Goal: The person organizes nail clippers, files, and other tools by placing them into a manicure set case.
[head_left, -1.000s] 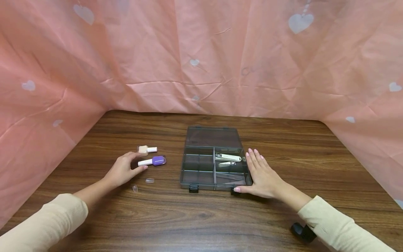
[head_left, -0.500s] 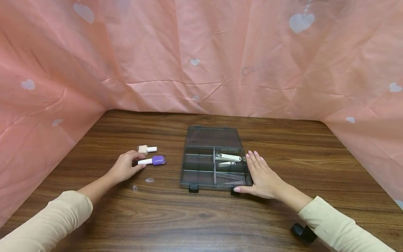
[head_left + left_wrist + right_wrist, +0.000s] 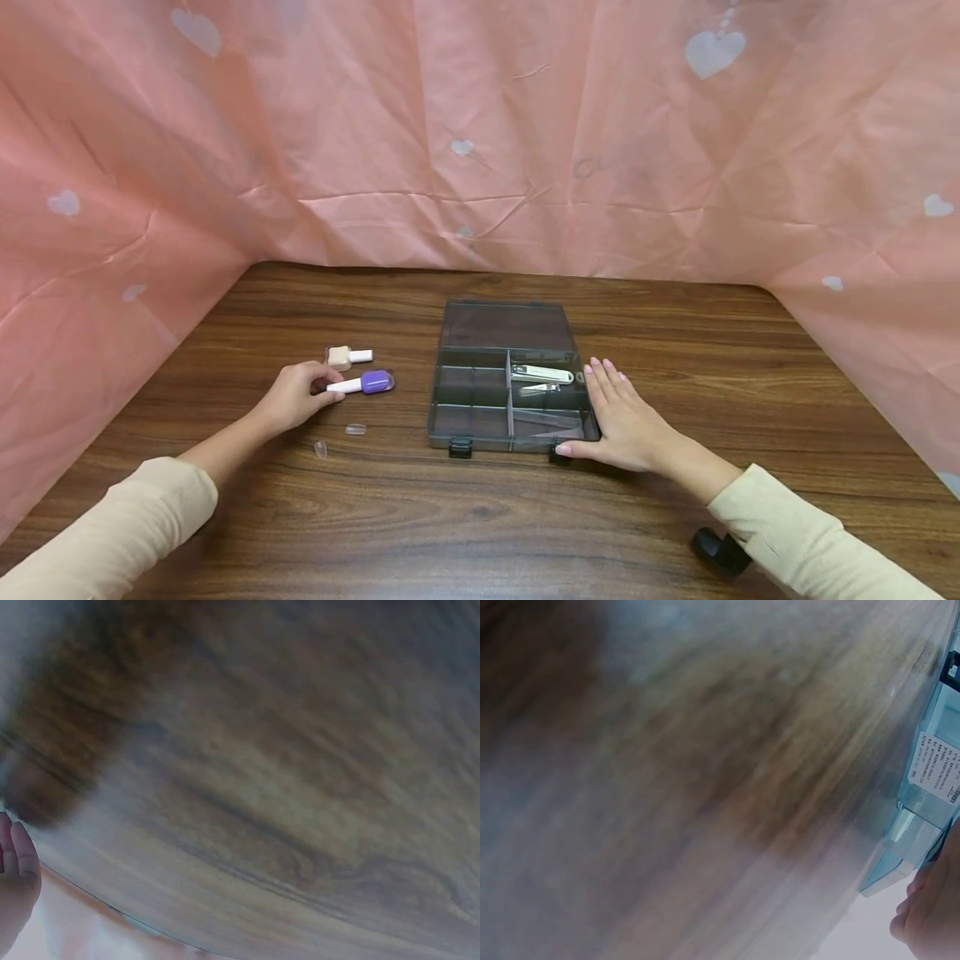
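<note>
My left hand (image 3: 295, 396) pinches the white cap end of a purple nail polish bottle (image 3: 377, 382) lying on its side, thumb in front and fingers behind. Just beyond lies a cream nail polish bottle (image 3: 339, 357), also with a white cap. With fingers straight, my right hand (image 3: 624, 417) rests along the right side of a dark see-through compartment box (image 3: 470, 443), its thumb at the right front latch. Inside the box's right compartments are a large nail clipper (image 3: 542, 374), a smaller clipper (image 3: 540, 389) and flat strips (image 3: 551, 423).
Two clear nail tips (image 3: 355, 429) lie on the wooden table (image 3: 480, 517) in front of the left hand. A black object (image 3: 718, 552) sits partly under the right sleeve. Pink curtain (image 3: 510, 125) encloses the back and sides. In the right wrist view, a white label (image 3: 935, 766) shows on the box.
The left thumb and fingers have drawn in around the purple bottle's cap; the bottle lies almost where it was. The right hand stays at the box.
</note>
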A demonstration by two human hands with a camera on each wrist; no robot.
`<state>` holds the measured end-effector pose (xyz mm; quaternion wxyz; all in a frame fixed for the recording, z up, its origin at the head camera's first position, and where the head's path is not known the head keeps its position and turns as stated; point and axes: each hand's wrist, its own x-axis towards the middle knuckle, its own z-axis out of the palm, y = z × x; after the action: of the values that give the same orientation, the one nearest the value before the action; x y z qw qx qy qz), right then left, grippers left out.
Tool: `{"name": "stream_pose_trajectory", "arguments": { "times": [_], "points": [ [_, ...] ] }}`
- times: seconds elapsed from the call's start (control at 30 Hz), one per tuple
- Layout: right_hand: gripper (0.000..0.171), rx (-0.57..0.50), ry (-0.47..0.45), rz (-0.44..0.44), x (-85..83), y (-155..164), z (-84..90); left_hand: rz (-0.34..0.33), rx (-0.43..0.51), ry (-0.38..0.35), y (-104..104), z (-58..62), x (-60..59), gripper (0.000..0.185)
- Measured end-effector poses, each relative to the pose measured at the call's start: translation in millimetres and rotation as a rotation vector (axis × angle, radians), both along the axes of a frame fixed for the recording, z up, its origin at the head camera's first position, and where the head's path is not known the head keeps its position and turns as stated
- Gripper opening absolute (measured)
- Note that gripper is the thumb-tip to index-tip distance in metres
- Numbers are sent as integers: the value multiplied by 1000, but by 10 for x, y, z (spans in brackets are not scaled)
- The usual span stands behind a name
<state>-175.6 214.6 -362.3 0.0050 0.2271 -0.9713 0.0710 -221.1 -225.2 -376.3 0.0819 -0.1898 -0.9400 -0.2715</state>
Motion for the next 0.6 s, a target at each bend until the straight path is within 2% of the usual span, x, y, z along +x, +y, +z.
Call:
{"name": "stream_pose_trajectory", "arguments": {
  "times": [0.27, 0.6],
  "points": [
    [111, 3, 0, 2, 6, 0, -5, 11, 22, 25, 5, 18, -12, 11],
    [111, -7, 4, 7, 14, -7, 6, 24, 51, 67, 56, 138, -2, 12]
  ]
}}
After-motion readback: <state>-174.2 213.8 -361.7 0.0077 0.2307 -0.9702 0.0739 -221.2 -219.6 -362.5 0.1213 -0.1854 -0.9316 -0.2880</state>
